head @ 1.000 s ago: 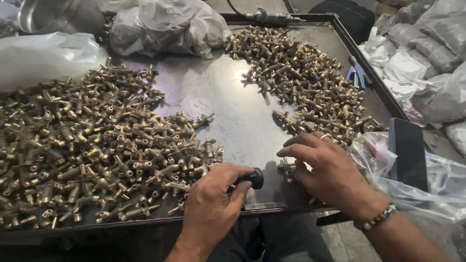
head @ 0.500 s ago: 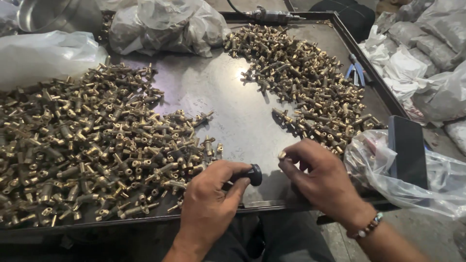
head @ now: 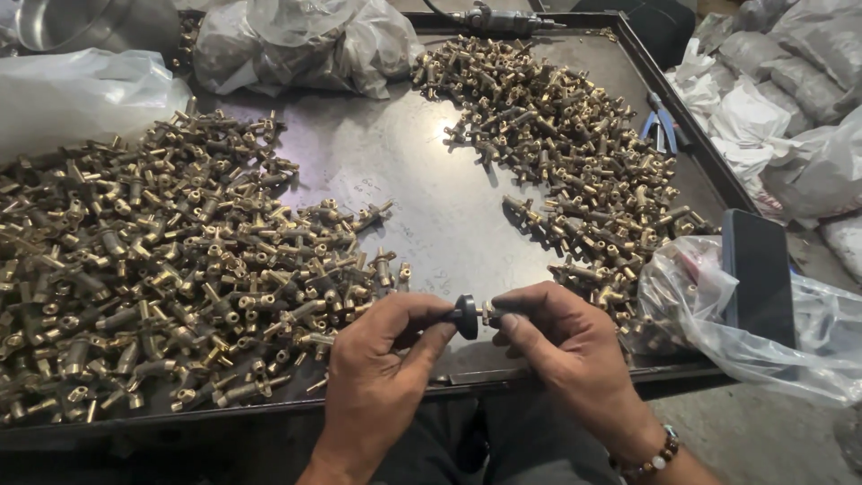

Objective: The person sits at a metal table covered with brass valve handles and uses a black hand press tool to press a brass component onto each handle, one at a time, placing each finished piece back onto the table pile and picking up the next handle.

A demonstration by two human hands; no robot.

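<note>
My left hand (head: 382,359) grips a small black tool (head: 465,316) with a round head, near the front edge of the dark metal tray (head: 431,207). My right hand (head: 566,346) pinches a small brass fitting (head: 490,313) and holds it against the tool's head. Both hands meet at the tray's front middle. A big heap of brass fittings (head: 153,269) lies to the left of my left hand. A second heap of brass fittings (head: 575,153) spreads along the right side, just beyond my right hand.
A dark phone (head: 759,274) rests on a clear plastic bag (head: 808,332) at the tray's right front corner. Blue-handled pliers (head: 663,130) lie at the right rim. Plastic bags (head: 296,40) and a power tool (head: 494,18) sit at the back.
My right hand left the right heap with a brass fitting and came in to the black tool in my left hand. The left hand stayed near the front edge.
</note>
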